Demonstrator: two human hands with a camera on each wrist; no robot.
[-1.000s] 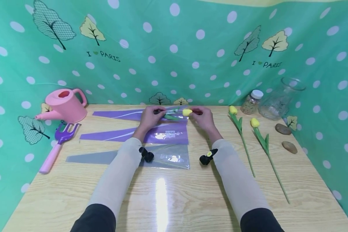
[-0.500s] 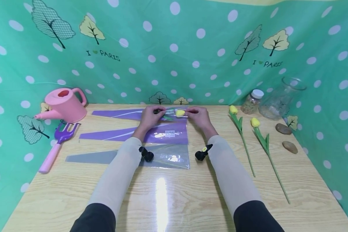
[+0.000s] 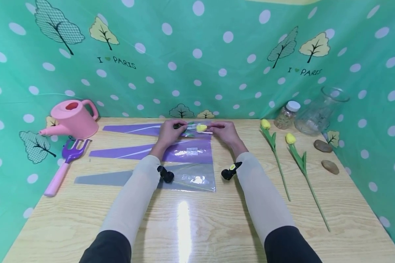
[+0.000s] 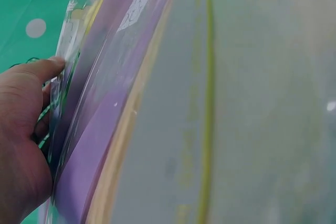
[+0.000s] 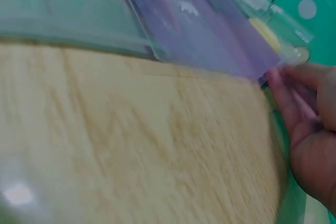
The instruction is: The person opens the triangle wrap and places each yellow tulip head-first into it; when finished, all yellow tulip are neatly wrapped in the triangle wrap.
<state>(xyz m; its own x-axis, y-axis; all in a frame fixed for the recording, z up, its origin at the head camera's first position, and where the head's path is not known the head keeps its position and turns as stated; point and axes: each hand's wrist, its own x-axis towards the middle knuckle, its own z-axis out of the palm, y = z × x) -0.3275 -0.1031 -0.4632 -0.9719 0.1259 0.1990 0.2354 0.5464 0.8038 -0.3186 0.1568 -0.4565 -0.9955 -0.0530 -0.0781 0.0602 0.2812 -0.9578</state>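
Observation:
A yellow artificial tulip [image 3: 201, 128] lies inside the clear end of the farthest purple flower sleeve [image 3: 131, 128], its green leaves running left toward my left hand. My left hand [image 3: 169, 132] pinches this sleeve with its thumb on the plastic; in the left wrist view, its other fingers are mostly hidden behind the film. At the sleeve's right end my right hand [image 3: 225, 132] pinches the plastic edge between thumb and fingers, just beyond the flower head. Nearer the front lie a second purple sleeve [image 3: 125, 152] and a grey sleeve [image 3: 102, 178], both flat, partly under the left arm.
Two more yellow tulips [image 3: 272, 144] [image 3: 297, 159] lie on the right, near two brown stones [image 3: 323, 146] [image 3: 330, 167]. Behind them stand a white-capped jar [image 3: 285, 116] and a glass vase [image 3: 316, 116]. A pink watering can [image 3: 75, 120] and purple hand fork [image 3: 66, 164] are left.
The tulip head has moved left, from the sleeve's right edge to inside its clear end. My right hand has shifted slightly left and now pinches the sleeve edge; the left hand stays nearly still.

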